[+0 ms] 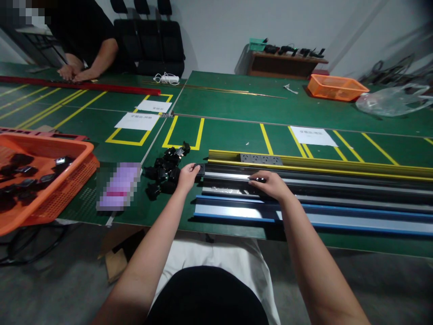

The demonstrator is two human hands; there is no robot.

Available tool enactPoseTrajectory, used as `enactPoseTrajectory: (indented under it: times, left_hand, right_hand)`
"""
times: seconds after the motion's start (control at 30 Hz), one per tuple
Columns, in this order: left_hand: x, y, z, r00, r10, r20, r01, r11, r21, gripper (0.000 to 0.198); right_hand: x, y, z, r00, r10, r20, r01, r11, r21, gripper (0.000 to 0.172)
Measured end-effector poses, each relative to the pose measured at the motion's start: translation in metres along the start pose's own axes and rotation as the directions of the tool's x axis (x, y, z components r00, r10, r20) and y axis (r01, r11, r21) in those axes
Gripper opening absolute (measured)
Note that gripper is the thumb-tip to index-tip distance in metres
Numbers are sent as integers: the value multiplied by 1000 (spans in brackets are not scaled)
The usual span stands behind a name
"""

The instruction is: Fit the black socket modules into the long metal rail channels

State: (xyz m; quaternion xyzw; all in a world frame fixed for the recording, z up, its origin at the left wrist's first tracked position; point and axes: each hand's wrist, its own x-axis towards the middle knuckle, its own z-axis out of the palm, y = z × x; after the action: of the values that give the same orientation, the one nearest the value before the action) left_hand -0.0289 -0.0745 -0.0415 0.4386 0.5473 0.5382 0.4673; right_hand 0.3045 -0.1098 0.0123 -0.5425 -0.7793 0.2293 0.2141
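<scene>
Left hand [187,177] pinches a black end cap [200,169] against the left end of the matte black rail [338,184]. The right hand [270,185] lies on that rail with its fingers pressed together; whether it grips anything I cannot tell. The cap looks nearly seated. Nearest lies a glossy blue rail [237,212]. Loose black plastic parts [165,174] wait just left, with more in the orange mesh basket [67,149]. Beyond, a yellow rail [338,165] carries a grey socket block [260,159]. Far left, a co-worker's hands [72,73] rest on a red rail [111,86].
</scene>
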Motion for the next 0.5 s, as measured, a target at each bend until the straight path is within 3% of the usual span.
enactPoseTrajectory:
  times: [0.2,0.33,0.4,0.5]
  left_hand:
    - [5,1,-6,996,2,91,-1,1000,-8,29]
    - [8,1,-9,985,-11,172,12,1000,-8,33]
    - [9,1,-9,983,-18,184,19,1000,-4,34]
    - [9,0,-6,984,-14,177,12,1000,14,33]
  right_hand:
    - [-2,-5,-1,1000,-3,-8,4,1000,27,28]
    - [1,-2,-4,979,9,-203,9,996,86,31]
    - [7,3,-5,945,-18,-326,11,1000,-24,30]
    - [19,14,-2,934,-109,-339,29,972,-232,32]
